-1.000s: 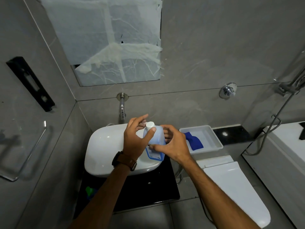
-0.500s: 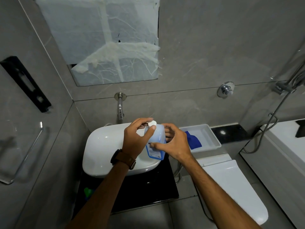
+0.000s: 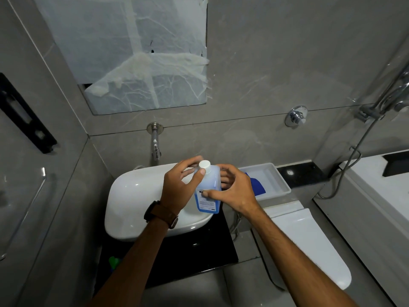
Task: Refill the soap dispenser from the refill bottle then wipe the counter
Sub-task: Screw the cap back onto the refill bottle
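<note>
1. Both hands work one bottle [image 3: 208, 191] above the basin [image 3: 141, 196]. My right hand [image 3: 232, 191] wraps its body, thumb across the label. My left hand [image 3: 179, 185] pinches the white cap [image 3: 204, 164] with thumb and fingertips.
2. A second ago my left fingers were spread loose above the cap; half a second ago they had closed onto it, and now the thumb sits lower on the cap's side.
3. I judge that I am unscrewing the cap. It is still on, so no soap has been poured.
4. The bottle is held upright, slightly tilted, just over the basin's right edge. It holds blue liquid.
5. I cannot see a dispenser for certain.
6. Count: one bottle, one cap, one basin, one tap [image 3: 155, 140], one white tray [image 3: 278, 182] right of the basin, one blue cloth [image 3: 256, 187] in it.
7. The black counter [image 3: 199, 251] under the basin waits for wiping.
</note>
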The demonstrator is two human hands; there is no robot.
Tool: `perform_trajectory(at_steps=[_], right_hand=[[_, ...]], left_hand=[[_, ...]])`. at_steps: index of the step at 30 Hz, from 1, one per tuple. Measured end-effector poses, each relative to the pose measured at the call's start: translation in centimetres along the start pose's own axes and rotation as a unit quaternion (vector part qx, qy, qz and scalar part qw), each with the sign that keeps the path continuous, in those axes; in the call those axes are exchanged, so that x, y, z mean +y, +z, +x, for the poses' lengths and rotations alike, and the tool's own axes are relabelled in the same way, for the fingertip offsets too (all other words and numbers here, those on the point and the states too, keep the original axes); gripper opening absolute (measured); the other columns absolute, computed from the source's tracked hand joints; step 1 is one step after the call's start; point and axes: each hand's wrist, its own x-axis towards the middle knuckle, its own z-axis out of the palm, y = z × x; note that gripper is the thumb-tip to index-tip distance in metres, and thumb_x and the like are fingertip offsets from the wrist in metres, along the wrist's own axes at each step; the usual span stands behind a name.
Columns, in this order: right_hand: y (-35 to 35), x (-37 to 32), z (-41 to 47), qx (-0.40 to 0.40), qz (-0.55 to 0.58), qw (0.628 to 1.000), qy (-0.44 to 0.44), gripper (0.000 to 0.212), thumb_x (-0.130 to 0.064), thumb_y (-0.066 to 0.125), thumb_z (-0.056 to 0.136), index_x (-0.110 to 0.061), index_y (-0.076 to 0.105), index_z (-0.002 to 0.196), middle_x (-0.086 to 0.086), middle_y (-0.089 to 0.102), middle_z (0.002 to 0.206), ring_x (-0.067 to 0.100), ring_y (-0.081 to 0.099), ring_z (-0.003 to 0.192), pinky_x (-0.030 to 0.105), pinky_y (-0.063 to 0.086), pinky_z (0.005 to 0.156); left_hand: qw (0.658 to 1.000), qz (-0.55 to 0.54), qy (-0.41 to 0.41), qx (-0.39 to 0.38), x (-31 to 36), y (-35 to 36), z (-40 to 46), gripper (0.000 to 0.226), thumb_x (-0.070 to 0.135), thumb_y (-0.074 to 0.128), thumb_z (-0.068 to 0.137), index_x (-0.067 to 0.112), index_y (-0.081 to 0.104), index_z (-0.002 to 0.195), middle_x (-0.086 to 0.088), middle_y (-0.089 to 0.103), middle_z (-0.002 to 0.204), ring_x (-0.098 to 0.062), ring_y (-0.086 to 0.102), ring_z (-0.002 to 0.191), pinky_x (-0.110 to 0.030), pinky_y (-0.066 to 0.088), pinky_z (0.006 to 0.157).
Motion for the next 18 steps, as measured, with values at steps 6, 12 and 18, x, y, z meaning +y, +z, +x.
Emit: perform_trajectory(at_steps=[6,12,18], right_hand=[[-1.6,0.3,0.3,0.047,0.027,0.998,0.011,0.082,-0.027,0.102,0.055,-0.024,0.062,0.126,-0.001,0.076,0.117,0.017,0.075,0.104,0.042,0.063,0.090],[-6.0,2.5,0.3,0.077,0.015,0.996,0.038,0.084,-0.030,0.100,0.058,-0.021,0.061,0.132,-0.003,0.074,0.122,0.016,0.072,0.112,0.040,0.061,0.095],[-14.1,9.5,3.6,0.063,-0.004,0.997,0.044,0.078,-0.029,0.097,0.067,-0.021,0.059,0.134,-0.006,0.069,0.131,0.015,0.068,0.118,0.042,0.061,0.095]], left_hand=[[0.995,-0.044,-0.080,-0.039,-1.0,0.3,0.5,0.027,0.036,0.068,0.089,0.033,0.067,0.116,0.011,0.070,0.115,-0.006,0.067,0.104,-0.029,0.060,0.083],[0.988,-0.027,-0.101,-0.110,-2.7,5.4,0.7,0.036,0.029,0.071,0.090,0.021,0.066,0.125,0.013,0.070,0.114,-0.004,0.070,0.098,-0.029,0.060,0.086],[0.984,0.045,-0.074,-0.156,-5.0,16.0,3.4,0.026,0.022,0.067,0.093,0.012,0.068,0.118,-0.006,0.071,0.116,-0.014,0.069,0.099,-0.008,0.053,0.076]])
